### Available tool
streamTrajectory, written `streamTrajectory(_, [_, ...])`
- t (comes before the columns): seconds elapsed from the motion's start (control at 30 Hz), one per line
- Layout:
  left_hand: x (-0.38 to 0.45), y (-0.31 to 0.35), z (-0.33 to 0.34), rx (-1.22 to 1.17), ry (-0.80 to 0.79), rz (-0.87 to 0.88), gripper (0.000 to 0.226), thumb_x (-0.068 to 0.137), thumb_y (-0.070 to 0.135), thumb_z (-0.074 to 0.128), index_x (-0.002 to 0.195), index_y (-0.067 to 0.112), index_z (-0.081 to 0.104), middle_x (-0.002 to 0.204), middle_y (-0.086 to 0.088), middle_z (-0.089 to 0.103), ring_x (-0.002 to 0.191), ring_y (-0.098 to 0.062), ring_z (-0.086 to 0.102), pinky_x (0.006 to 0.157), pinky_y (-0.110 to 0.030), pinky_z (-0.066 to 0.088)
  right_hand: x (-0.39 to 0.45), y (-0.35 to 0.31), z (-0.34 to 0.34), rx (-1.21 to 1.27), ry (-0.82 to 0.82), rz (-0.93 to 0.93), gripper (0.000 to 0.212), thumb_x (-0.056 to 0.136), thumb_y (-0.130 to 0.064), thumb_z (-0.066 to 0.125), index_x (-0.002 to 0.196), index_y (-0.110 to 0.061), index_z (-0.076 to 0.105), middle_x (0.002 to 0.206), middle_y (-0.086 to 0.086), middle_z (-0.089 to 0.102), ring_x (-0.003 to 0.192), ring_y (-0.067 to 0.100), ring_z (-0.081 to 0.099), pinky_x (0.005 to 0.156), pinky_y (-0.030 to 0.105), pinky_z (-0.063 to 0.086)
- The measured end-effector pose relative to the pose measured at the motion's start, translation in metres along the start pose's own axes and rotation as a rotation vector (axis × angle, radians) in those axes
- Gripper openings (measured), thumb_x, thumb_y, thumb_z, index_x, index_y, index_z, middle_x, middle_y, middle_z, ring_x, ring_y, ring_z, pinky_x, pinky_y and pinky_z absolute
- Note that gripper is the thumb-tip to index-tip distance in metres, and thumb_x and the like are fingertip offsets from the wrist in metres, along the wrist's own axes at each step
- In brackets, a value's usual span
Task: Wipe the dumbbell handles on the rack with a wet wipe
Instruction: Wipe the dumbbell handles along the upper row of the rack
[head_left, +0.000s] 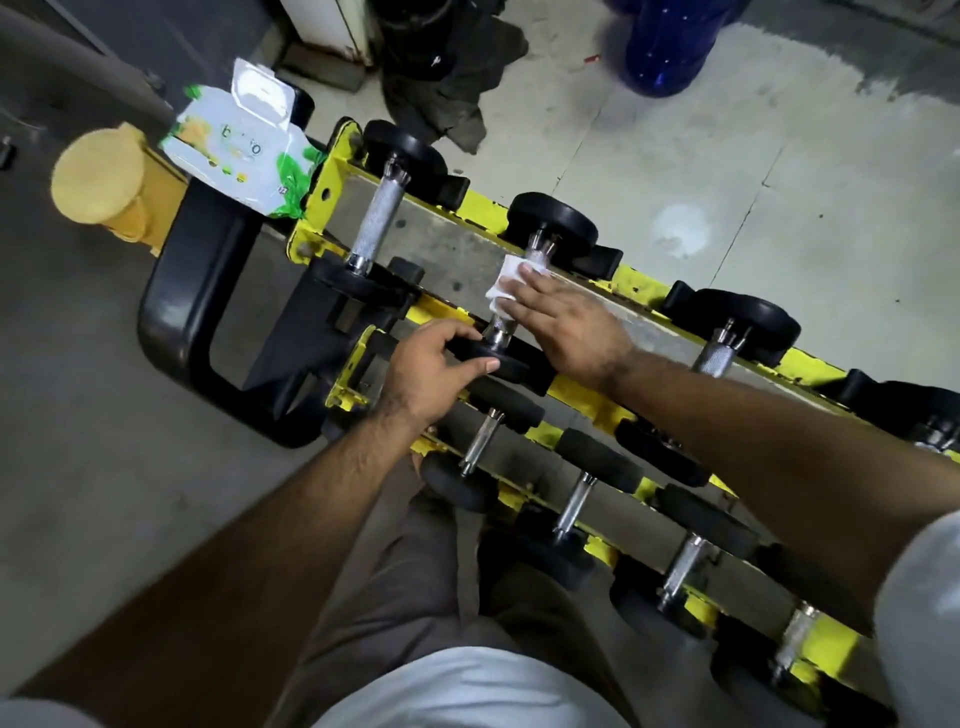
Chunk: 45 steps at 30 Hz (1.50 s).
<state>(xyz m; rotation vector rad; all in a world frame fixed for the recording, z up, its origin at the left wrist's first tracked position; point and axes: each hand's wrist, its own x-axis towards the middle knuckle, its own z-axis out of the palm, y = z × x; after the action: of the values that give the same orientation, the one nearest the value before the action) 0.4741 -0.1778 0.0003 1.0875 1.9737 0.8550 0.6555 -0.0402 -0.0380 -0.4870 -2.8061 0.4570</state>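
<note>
1. The wet wipe (506, 278) lies draped over the knurled handle of the second dumbbell (524, 291) from the rack's left end, on the upper tier of the yellow rack (639, 283).
2. The right hand (566, 322) presses the wipe onto that handle with straight, flat fingers, its grip apart, not curled round the bar.
3. The left hand (434, 371) grips the near black weight plate (488, 358) of the same dumbbell, fingers and thumb clamped on its rim, apparently steadying it.
4. The step in hand looks like wiping this handle; the first dumbbell (376, 218) beside it sits untouched by either hand.
5. Next would likely call for rubbing along the bar's length, then shifting right to the third dumbbell (719, 353).
6. An open wipes pack (234, 150) rests at the rack's left end.
</note>
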Motion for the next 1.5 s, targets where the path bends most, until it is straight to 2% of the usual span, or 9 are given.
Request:
streamTrajectory(0.2, [0.004,-0.006,-0.001,-0.049,-0.002,-0.016,0.037,0.056,0.060,0.080,0.090,0.050,0.067,0.106,0.009,0.069,0.103,-0.012,0.065,0.092,-0.045,0.055,0.012,0.010,-0.007,0.007,0.081,0.168,0.054,0.096,0.003,0.048,0.149,-0.008,0.043,0.156,0.013,0.039,0.147,0.034,0.031,0.112,0.053,0.038])
streamTrajectory(0.4, [0.000,-0.005,0.002,-0.066,0.009,-0.043,0.041,0.057,0.057,0.082,0.094,0.043,0.068,0.106,0.011,0.069,0.105,-0.011,0.065,0.094,-0.041,0.054,0.000,0.013,-0.010,-0.036,-0.065,-0.092,0.045,0.101,-0.013,0.044,0.146,-0.012,0.048,0.153,0.009,0.044,0.144,0.032,0.037,0.112,0.054,0.039])
streamTrajectory(0.6, [0.000,-0.002,0.001,-0.120,-0.012,-0.097,0.040,0.066,0.022,0.091,0.096,0.030,0.066,0.109,0.004,0.068,0.105,-0.005,0.064,0.087,-0.003,0.043,0.009,-0.013,0.000,-0.023,-0.054,0.082,0.053,0.096,-0.007,0.053,0.146,-0.023,0.047,0.153,0.004,0.046,0.146,0.028,0.034,0.119,0.050,0.029])
streamTrajectory(0.7, [-0.004,-0.002,0.006,-0.100,0.024,-0.080,0.043,0.059,0.041,0.089,0.094,0.037,0.065,0.108,0.006,0.068,0.106,-0.008,0.065,0.096,-0.023,0.051,0.003,-0.005,-0.006,-0.062,-0.097,-0.103,0.043,0.099,-0.017,0.045,0.141,-0.018,0.054,0.148,0.005,0.052,0.142,0.027,0.042,0.118,0.047,0.032])
streamTrajectory(0.83, [-0.006,-0.002,0.011,-0.044,0.062,-0.080,0.048,0.053,0.059,0.080,0.094,0.042,0.061,0.107,0.011,0.066,0.103,-0.009,0.065,0.093,-0.040,0.056,0.015,0.012,-0.009,-0.078,0.031,0.172,0.046,0.100,-0.009,0.047,0.145,-0.017,0.049,0.150,0.008,0.049,0.143,0.030,0.039,0.114,0.050,0.037])
streamTrajectory(0.97, [-0.009,0.004,0.011,0.039,0.063,-0.077,0.052,0.053,0.063,0.079,0.097,0.041,0.060,0.105,0.016,0.065,0.097,-0.008,0.066,0.085,-0.040,0.058,0.001,-0.016,0.003,-0.080,-0.194,-0.160,0.047,0.097,-0.023,0.038,0.139,-0.014,0.057,0.144,0.010,0.055,0.137,0.030,0.047,0.118,0.050,0.029])
streamTrajectory(1.13, [-0.016,0.016,0.010,0.147,0.088,-0.092,0.046,0.066,0.047,0.087,0.104,0.035,0.063,0.112,0.018,0.061,0.099,-0.009,0.061,0.078,-0.033,0.055,0.013,0.014,-0.019,-0.106,-0.015,0.096,0.044,0.097,-0.004,0.052,0.140,-0.014,0.055,0.145,0.012,0.054,0.139,0.032,0.045,0.113,0.052,0.037])
streamTrajectory(1.3, [-0.022,0.030,0.007,0.220,0.081,-0.099,0.044,0.070,0.047,0.085,0.106,0.033,0.063,0.104,0.022,0.055,0.088,-0.005,0.056,0.056,-0.017,0.031,0.004,-0.014,-0.007,-0.069,-0.217,-0.179,0.043,0.096,-0.025,0.051,0.138,-0.015,0.058,0.142,0.008,0.057,0.137,0.029,0.048,0.117,0.050,0.033])
streamTrajectory(1.5, [-0.026,0.034,0.010,0.159,0.065,-0.077,0.042,0.070,0.037,0.087,0.104,0.025,0.066,0.102,0.015,0.057,0.096,-0.011,0.059,0.078,-0.031,0.054,0.017,-0.009,-0.024,-0.149,-0.177,0.050,0.046,0.096,-0.011,0.053,0.140,-0.020,0.054,0.146,0.006,0.054,0.142,0.026,0.040,0.121,0.047,0.026])
